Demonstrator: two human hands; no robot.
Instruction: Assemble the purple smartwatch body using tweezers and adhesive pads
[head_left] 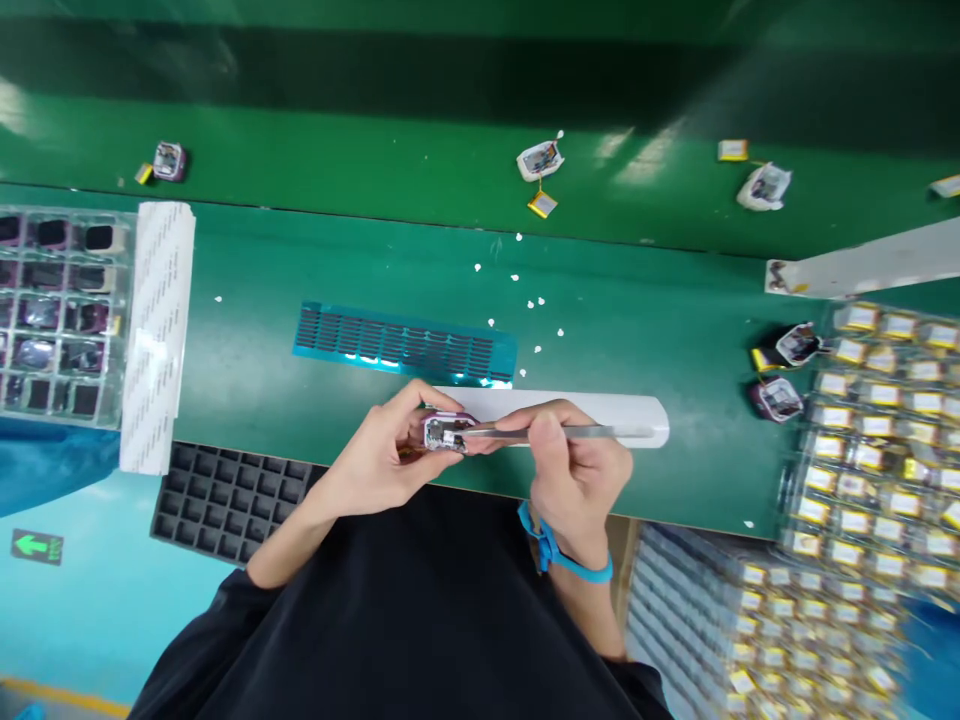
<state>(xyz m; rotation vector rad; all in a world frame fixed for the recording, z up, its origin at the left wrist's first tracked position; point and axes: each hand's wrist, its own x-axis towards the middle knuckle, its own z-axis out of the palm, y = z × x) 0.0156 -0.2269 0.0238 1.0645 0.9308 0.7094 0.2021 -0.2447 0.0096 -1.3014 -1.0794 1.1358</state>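
While you leaned over the near edge of the green bench, your left hand was curled shut around a small pink-edged device, fingers wrapped behind it and the thumb over its top, so that its open, circuit-filled face looked up at you and stayed steady just above the bench edge, in front of your chest; your right hand, with a blue wrist strap on it, pinched a pair of metal tweezers closed, held almost level so the tips reached sideways into the device's inside, which judging by the angle kept your view of the tips clear. From the same head view, a blue sheet of small dark strips and a long white strip lay just beyond your hands, within easy reach, trays of yellow-tabbed cells were stacked at your right, a clear tray of dark housings sat at your left, and a black grid tray lay below the bench edge
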